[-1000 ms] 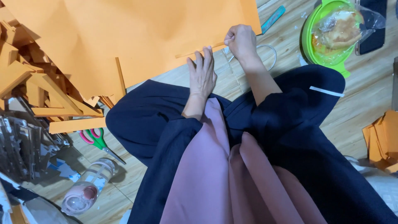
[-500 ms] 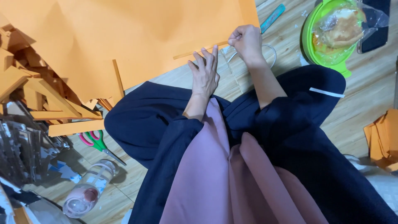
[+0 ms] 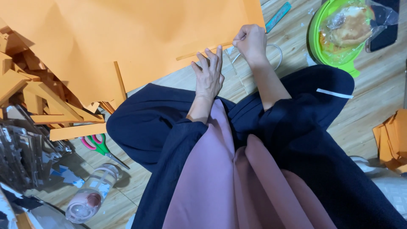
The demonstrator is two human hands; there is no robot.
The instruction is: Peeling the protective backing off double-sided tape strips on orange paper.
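Note:
A large orange card sheet (image 3: 140, 38) lies on the wooden floor in front of my crossed legs. My left hand (image 3: 208, 73) rests flat on its near edge, fingers spread, pressing it down. My right hand (image 3: 251, 41) is closed in a fist at the sheet's near right corner, gripping something small that I cannot make out, right where a thin orange strip (image 3: 199, 52) runs along the edge. A clear ruler (image 3: 241, 72) lies under my right wrist.
Orange card offcuts (image 3: 38, 97) are piled at the left, with green-and-pink scissors (image 3: 98, 144) and a clear bottle (image 3: 91, 195) near my left knee. A green bowl (image 3: 335, 38) holding bagged food sits at the upper right, beside a blue tool (image 3: 277, 17). More orange pieces (image 3: 392, 140) lie at the right.
My right hand has slid a little to the right along the sheet's near edge. My left hand has stayed pressed on the card.

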